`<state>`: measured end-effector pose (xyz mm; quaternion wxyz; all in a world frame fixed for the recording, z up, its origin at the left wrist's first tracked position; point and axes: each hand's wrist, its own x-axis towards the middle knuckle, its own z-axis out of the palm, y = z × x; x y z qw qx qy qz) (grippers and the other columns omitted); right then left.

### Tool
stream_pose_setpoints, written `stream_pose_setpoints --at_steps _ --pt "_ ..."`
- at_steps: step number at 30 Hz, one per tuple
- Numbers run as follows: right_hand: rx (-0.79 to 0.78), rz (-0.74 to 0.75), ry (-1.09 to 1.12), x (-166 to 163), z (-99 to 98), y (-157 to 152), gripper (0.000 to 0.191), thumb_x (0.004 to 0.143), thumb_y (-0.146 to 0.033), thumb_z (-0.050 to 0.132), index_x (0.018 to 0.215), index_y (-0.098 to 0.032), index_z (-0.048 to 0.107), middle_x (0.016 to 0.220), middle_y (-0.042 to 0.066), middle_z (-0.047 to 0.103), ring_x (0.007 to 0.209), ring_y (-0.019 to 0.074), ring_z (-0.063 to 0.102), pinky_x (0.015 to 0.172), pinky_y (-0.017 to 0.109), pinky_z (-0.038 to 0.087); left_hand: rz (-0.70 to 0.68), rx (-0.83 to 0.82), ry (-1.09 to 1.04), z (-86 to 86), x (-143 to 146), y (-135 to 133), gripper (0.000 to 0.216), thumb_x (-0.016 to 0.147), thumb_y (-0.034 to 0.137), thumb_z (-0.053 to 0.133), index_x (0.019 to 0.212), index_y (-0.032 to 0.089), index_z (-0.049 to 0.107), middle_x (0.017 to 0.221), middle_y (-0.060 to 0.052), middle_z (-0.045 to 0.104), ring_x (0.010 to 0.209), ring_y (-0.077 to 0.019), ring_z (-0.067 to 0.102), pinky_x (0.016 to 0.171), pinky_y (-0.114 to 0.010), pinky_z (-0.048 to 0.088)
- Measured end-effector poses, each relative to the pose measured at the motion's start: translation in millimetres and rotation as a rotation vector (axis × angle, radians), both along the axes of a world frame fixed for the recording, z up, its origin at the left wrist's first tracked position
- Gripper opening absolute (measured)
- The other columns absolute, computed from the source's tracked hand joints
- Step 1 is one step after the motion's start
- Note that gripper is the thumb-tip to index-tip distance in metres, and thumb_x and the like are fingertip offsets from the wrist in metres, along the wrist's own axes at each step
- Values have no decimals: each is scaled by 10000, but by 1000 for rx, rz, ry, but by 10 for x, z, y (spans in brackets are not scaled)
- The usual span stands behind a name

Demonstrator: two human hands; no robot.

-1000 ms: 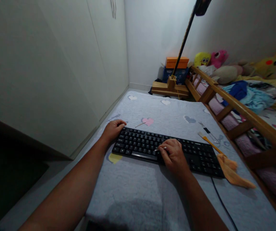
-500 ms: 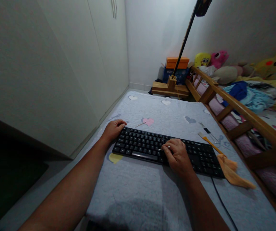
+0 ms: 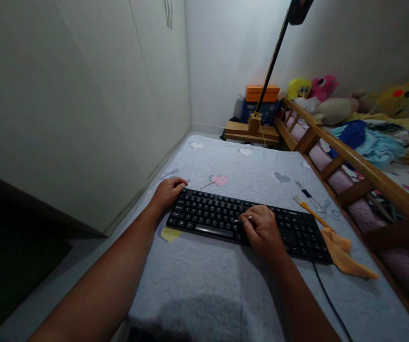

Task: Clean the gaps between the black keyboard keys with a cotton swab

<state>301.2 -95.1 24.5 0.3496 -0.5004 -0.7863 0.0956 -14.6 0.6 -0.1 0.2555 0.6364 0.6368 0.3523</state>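
— Keyboard? 
— Lay on the blanket, long axis left to right. 
— Swab? 
— Pinched in right hand, tip pointing left over the keys. 
— Left hand? 
— Curled on the keyboard's left end.

Several keys of the keyboard are being covered by the right hand; the cable is being cut off by the lower edge.
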Motion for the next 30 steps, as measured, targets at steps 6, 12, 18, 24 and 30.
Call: stream_pose_setpoints --at_steps 6,12,18,24,30 --pt "-32 34 16 -5 16 -21 206 930 -193 525 780 -206 665 834 36 647 894 210 549 895 398 339 -3 -2 -2 -5 -2 4 316 788 366 534 906 165 747 849 -59 738 824 -263 667 805 -388 520" --pt "-15 41 33 -31 15 -26 208 939 -201 529 792 -208 676 833 33 650 892 207 556 898 396 345 -2 9 -13 -30 -6 12 313 795 364 541 914 163 750 874 -60 744 837 -260 669 815 -379 518" --pt "-20 65 25 -62 4 -29 192 943 -194 540 824 -210 689 861 40 665 921 216 558 923 410 351 2 4 -9 -1 3 11 305 782 358 542 896 169 753 840 -51 742 811 -254 665 786 -367 517" --pt "-8 78 15 -86 -20 -25 176 942 -190 554 844 -214 698 878 43 680 928 222 560 916 414 360 3 9 -21 5 12 -1 318 782 368 539 900 159 748 824 -58 733 806 -259 665 775 -375 513" --pt "-1 76 21 -103 6 -31 199 944 -192 531 830 -216 692 864 42 677 911 216 565 907 414 359 -6 4 -17 8 9 8 315 771 360 533 889 164 750 856 -69 743 816 -264 670 798 -392 516"
